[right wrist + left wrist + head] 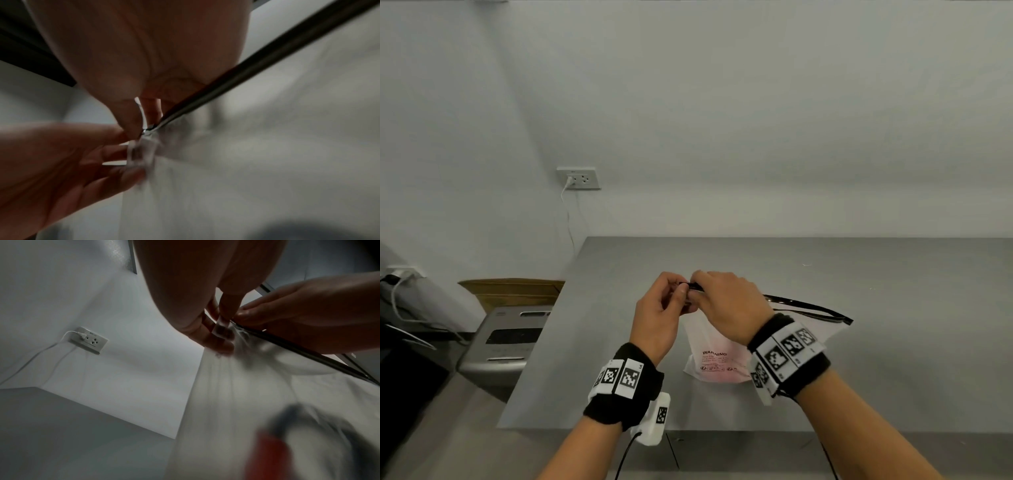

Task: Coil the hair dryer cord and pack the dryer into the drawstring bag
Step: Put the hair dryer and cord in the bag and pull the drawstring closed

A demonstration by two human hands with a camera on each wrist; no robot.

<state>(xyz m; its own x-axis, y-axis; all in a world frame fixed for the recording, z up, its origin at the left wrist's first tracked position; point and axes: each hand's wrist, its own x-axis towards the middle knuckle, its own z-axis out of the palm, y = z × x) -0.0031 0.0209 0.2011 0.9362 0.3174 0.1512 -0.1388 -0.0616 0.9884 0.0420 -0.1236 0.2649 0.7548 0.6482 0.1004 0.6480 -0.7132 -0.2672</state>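
A white translucent bag (709,346) printed with WARNING stands on the grey table (876,377), lifted by its top. A black band (808,308) runs along its mouth toward the right. The dryer shows only as a pink blur through the plastic (722,375), red and dark in the left wrist view (267,456). My left hand (681,296) pinches the bag's top left corner (222,331). My right hand (698,289) meets it there and pinches the end of the black band (267,53) at a small metal piece (148,129). The cord is hidden.
A wall socket (578,178) with a white cable plugged in sits on the back wall at left. A cardboard box (513,291) and a grey machine (506,342) stand beside the table's left edge. Bare table surface lies to the right of the bag.
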